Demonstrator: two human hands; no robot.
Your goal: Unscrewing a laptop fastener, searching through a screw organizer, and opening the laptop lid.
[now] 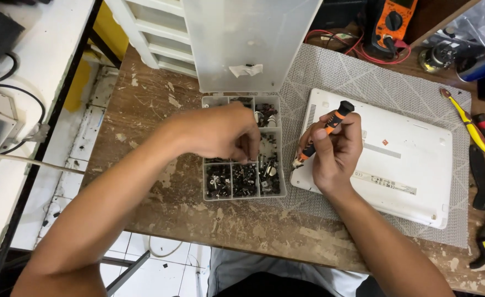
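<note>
Head view: left hand [223,132] pinches into the compartment tray [242,184] of small screws; right hand [336,151] grips an orange-black screwdriver [322,135] beside it, above the white laptop [385,159]. A loose pinch could likely drop a screw into the wrong compartment.

Repair workshop, multimeter [392,22], screw organiser [242,179], screwdrivers [465,118]

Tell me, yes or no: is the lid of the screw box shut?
No. The clear lid stands open behind the screw box, and the left hand reaches into its compartments.
</note>
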